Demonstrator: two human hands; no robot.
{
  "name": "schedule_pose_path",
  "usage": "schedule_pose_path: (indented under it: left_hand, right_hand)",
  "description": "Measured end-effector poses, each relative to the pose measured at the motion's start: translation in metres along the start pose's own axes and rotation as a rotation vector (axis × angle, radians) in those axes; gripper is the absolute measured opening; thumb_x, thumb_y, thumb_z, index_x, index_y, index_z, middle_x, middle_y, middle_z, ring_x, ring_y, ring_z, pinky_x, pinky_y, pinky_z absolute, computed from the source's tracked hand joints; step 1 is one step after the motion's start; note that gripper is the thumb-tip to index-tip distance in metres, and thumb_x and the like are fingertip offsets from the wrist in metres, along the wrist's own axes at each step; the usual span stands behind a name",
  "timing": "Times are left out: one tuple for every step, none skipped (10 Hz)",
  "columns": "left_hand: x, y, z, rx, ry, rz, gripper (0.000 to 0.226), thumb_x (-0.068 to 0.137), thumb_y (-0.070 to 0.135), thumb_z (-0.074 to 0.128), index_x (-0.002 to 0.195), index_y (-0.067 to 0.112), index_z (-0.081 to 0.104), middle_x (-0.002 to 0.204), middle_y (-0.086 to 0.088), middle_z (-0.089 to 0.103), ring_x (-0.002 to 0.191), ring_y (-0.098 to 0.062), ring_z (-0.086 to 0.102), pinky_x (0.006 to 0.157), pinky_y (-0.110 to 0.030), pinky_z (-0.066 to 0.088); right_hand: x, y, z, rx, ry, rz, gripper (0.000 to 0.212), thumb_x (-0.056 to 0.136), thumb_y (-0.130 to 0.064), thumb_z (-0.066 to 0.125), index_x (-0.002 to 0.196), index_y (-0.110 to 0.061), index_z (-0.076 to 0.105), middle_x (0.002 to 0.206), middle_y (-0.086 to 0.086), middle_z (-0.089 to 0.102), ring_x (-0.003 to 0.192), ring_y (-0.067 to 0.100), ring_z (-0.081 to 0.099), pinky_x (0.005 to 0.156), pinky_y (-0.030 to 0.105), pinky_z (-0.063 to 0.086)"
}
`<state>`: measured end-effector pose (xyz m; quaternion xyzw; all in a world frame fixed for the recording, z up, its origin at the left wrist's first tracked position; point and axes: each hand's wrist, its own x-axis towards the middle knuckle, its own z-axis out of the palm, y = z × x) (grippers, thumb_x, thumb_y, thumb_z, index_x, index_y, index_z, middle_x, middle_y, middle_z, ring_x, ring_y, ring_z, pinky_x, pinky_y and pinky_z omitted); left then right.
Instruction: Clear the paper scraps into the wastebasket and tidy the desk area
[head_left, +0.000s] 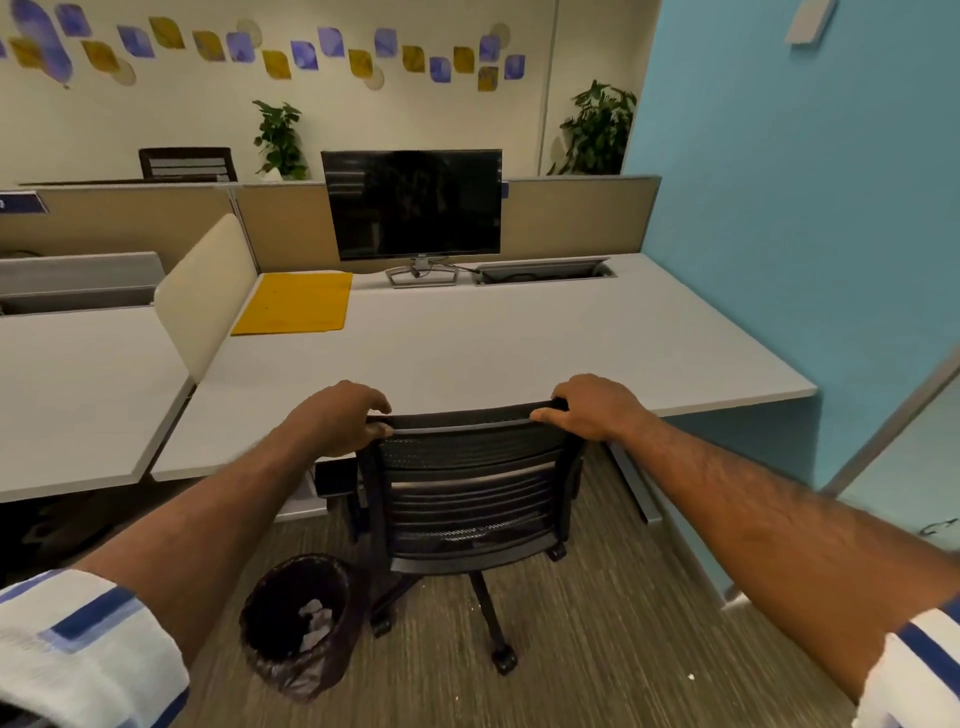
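Left hand (340, 418), right hand (595, 408): both curled over top rail of office chair (467, 467). Paper scraps (315, 621) lie in wastebasket (306, 678) (floor, left of chair). Step looks like tidying. Next: roll chair straight under desk (519, 353), keeping casters off basket.

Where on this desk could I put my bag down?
The desk is bare across its middle and right, from the yellow folder over to the blue wall. The back edge is busier: monitor stand and cable tray. At the near edge, left hand and right hand grip the chair.
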<state>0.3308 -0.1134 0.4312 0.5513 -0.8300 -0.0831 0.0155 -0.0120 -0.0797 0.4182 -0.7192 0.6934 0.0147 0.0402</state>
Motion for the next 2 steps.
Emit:
schedule_pose_path:
  left_hand:
    - [-0.002,0.009,-0.021,0.176,0.071,0.038,0.040,0.090,0.040,0.062,0.127,0.025,0.060,0.131,-0.001,0.062,0.118,-0.022,0.057,0.095,-0.039,0.049]
    - [-0.001,0.015,-0.046,0.233,0.160,0.075,0.037,0.091,0.039,0.061,0.126,0.025,0.061,0.130,0.001,0.063,0.115,-0.021,0.060,0.090,-0.036,0.051]
  right_hand:
    - [0.000,-0.007,-0.013,-0.017,0.007,-0.017,0.076,0.080,-0.080,0.040,0.130,-0.024,0.056,0.130,0.004,0.060,0.118,0.024,0.055,0.092,0.042,0.046]
    - [0.002,-0.017,-0.027,-0.001,0.039,-0.005,0.081,0.080,-0.080,0.040,0.139,-0.025,0.047,0.143,0.004,0.051,0.130,0.025,0.048,0.103,0.044,0.041]
